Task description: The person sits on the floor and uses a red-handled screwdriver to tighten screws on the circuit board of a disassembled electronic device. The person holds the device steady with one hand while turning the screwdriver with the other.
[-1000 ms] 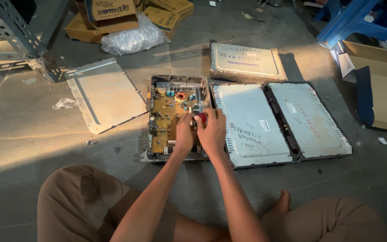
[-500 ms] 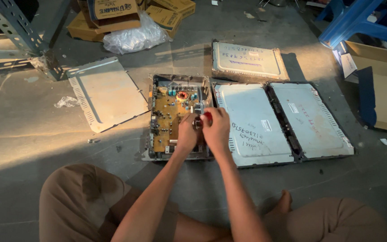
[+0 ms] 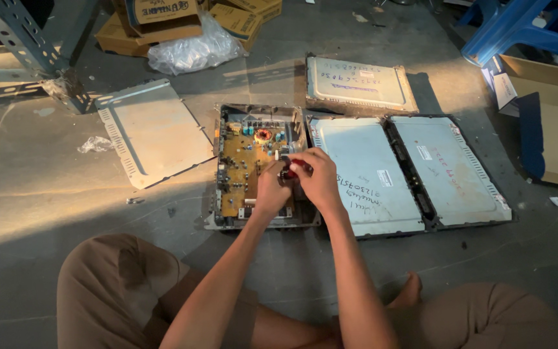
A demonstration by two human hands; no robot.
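An opened metal electronics case [image 3: 217, 216] lies on the concrete floor in front of me, with a yellow-brown circuit board [image 3: 243, 165] inside. My left hand [image 3: 272, 190] rests on the board's right side. My right hand [image 3: 318, 178] is closed around a red-handled tool [image 3: 294, 166], held over the board's right edge. Both hands touch around the tool, and its tip is hidden by my fingers.
A removed metal cover [image 3: 153, 132] lies to the left. Three closed grey units [image 3: 372, 174] [image 3: 450, 168] [image 3: 360, 84] lie to the right and behind. Cardboard boxes [image 3: 163, 19], a plastic bag [image 3: 192, 52], a steel rack leg [image 3: 33, 52] and a blue stool [image 3: 518, 29] ring the area.
Both hands stay together over the right side of the board with the red-handled tool; they have shifted only slightly. The view has moved a little.
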